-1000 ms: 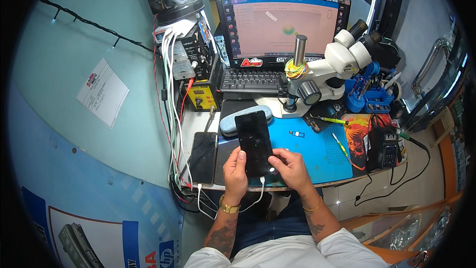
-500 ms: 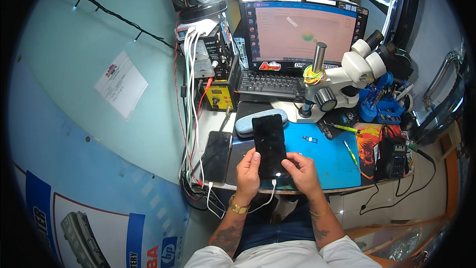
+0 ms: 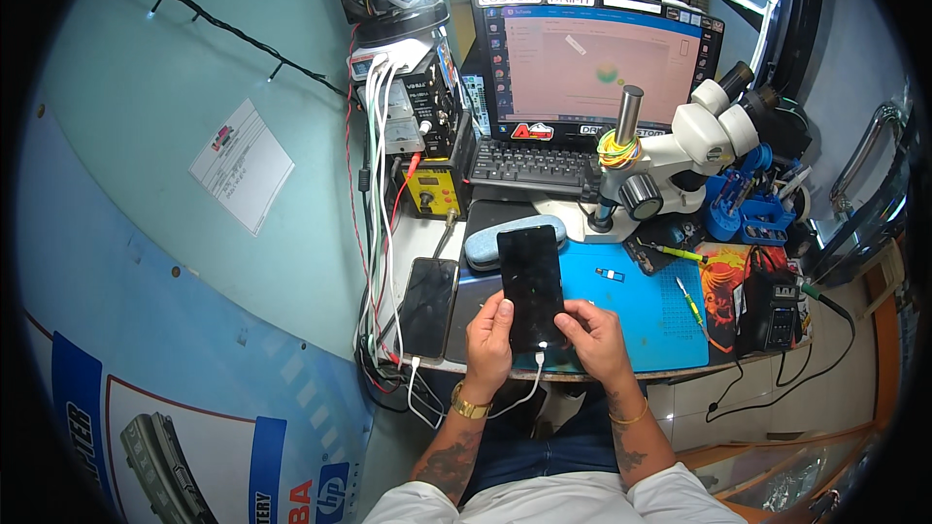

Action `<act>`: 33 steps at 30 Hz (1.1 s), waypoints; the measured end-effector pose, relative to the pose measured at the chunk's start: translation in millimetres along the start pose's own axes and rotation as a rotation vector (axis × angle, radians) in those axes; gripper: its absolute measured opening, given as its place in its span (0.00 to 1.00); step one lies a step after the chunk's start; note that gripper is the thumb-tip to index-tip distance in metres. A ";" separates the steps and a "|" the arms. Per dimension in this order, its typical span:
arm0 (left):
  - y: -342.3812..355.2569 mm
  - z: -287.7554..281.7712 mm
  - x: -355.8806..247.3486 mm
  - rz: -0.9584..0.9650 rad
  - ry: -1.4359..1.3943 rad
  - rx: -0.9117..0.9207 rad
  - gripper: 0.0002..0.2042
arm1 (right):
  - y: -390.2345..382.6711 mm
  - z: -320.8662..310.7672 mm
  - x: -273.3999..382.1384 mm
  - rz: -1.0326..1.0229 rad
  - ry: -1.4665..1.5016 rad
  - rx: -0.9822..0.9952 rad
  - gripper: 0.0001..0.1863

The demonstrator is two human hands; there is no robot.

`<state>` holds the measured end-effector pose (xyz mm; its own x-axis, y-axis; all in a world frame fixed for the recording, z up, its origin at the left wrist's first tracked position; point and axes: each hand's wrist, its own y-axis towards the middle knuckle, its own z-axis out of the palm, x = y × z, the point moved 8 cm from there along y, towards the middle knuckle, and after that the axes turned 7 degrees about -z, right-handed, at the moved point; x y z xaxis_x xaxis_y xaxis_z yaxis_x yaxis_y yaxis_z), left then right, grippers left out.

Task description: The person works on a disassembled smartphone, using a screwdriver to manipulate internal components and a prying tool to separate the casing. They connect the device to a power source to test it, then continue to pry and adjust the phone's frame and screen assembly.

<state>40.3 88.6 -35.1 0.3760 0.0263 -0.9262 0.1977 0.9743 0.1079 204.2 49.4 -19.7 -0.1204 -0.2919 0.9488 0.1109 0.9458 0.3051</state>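
Observation:
A black smartphone (image 3: 531,281) is held up in front of me between both hands, its dark screen facing me. My left hand (image 3: 488,342) grips its lower left edge, thumb along the side. On the lower right edge, my right hand (image 3: 593,338) holds it with the thumb near the corner. A white charging cable (image 3: 540,361) is plugged into the phone's bottom end and loops down to the left. Left of my hands, a second dark phone (image 3: 428,306) lies on the bench with a white plug at its lower end.
Behind the phone rests a light-blue case (image 3: 485,248). A blue work mat (image 3: 631,330) carries a small USB-stick-like piece (image 3: 610,275) and a yellow-green tool (image 3: 689,301). Farther back stand a microscope (image 3: 680,160), a keyboard (image 3: 534,165) and a lit monitor (image 3: 544,68). Cables (image 3: 374,204) hang at left.
The whole view has shifted slightly, so everything sits a little further right and lower. Both hands keep the same hold on the phone.

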 end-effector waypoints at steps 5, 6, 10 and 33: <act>0.2 -0.7 0.6 0.000 0.007 0.007 0.18 | -0.2 -0.1 -0.1 0.010 -0.004 -0.002 0.12; 0.2 -1.2 1.1 0.001 0.011 0.003 0.18 | -0.4 -0.1 0.6 0.007 -0.001 -0.003 0.12; 0.2 -1.4 1.6 -0.009 0.023 0.041 0.18 | -0.4 0.2 1.0 0.007 0.010 -0.004 0.13; -1.4 0.4 -1.9 0.009 -0.022 0.017 0.17 | -0.6 -0.3 2.5 0.007 -0.021 0.000 0.11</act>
<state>39.7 87.1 -33.4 0.3973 0.0299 -0.9172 0.2094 0.9702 0.1223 204.1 48.1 -17.4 -0.1401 -0.2823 0.9490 0.1122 0.9478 0.2985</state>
